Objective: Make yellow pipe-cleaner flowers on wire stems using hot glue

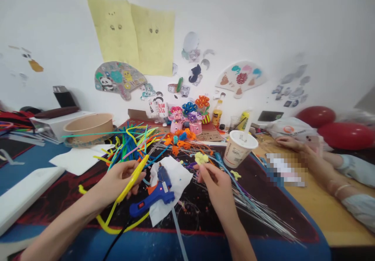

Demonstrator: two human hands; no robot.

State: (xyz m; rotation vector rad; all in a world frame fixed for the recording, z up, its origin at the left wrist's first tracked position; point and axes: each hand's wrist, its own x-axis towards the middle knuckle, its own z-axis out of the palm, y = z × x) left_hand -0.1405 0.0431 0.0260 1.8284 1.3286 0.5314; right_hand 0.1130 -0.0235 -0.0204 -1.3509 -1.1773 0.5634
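My left hand (121,179) is closed around a yellow pipe cleaner (132,181), which runs up past the fingers and down toward the table. My right hand (213,179) pinches a thin stem topped by a small yellow fuzzy flower piece (201,158). Between both hands a blue hot glue gun (155,194) lies on a white sheet of paper (175,175), its cord trailing to the near edge. A heap of coloured pipe cleaners (131,140) lies just beyond my left hand.
A paper cup with a straw (238,148) stands right of my right hand. Thin wires (258,210) fan out at the right. Small pots of pipe-cleaner flowers (187,122) stand at the back, beside a brown paper bowl (88,126). Another person's hand (290,144) rests at the right.
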